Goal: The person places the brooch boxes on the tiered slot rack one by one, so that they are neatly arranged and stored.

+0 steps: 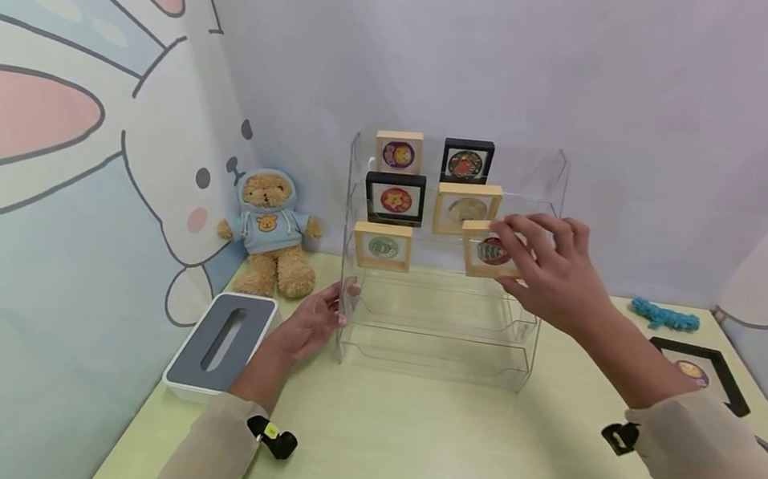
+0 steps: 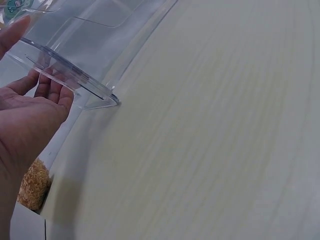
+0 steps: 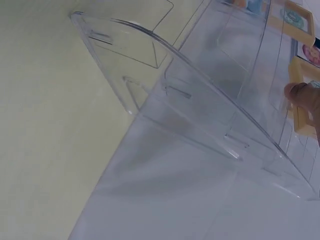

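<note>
A clear acrylic tiered rack (image 1: 440, 336) stands on the table against the back wall. My left hand (image 1: 307, 326) holds its lower left side, the thumb and fingers around the side panel. My right hand (image 1: 557, 274) pinches a light wooden frame with a round badge (image 1: 492, 251) at the right of the third row. In the right wrist view only the thumb (image 3: 305, 95) shows on that frame. Above it is another wooden frame (image 1: 466, 208), and a wooden frame with a green badge (image 1: 383, 247) sits left on the same row. Two black frames (image 1: 394, 199) (image 1: 467, 162) and one more wooden frame (image 1: 399, 152) fill other spots.
To the left are a teddy bear in a blue hoodie (image 1: 272, 229) and a white-and-grey tissue box (image 1: 258, 308). At the right lie a blue fuzzy item (image 1: 665, 316) and a larger black frame (image 1: 729, 384), partly behind the right forearm. The rack's two lowest tiers hold no frames.
</note>
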